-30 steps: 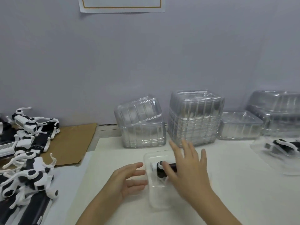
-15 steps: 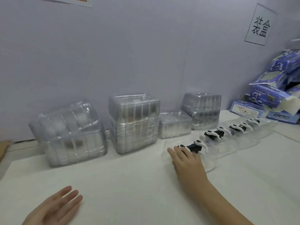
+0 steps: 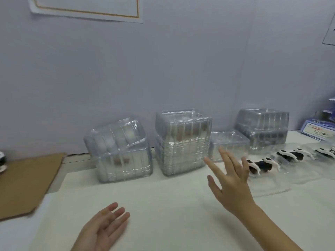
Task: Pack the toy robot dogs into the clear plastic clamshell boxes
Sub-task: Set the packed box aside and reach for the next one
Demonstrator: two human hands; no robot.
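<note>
My right hand (image 3: 230,180) hovers over the white table with its fingers spread, empty, just left of a black-and-white toy robot dog (image 3: 261,165) that lies in an open clear clamshell box (image 3: 268,189). More boxed dogs (image 3: 290,155) trail off in a row to the right. My left hand (image 3: 107,227) is low over the table at the front, fingers straight, holding nothing. Stacks of empty clamshell boxes (image 3: 183,142) stand along the wall, with a single box (image 3: 228,145) behind my right hand's fingertips.
A tilted stack of boxes (image 3: 119,151) stands at the left and another stack (image 3: 262,129) at the right rear. Brown cardboard (image 3: 27,180) lies on the left. Blue printed cartons (image 3: 319,127) sit at the far right edge.
My right hand has let go of the boxed dog at the end of the row and lifted away to the left with fingers spread. The view has swung back leftwards.
</note>
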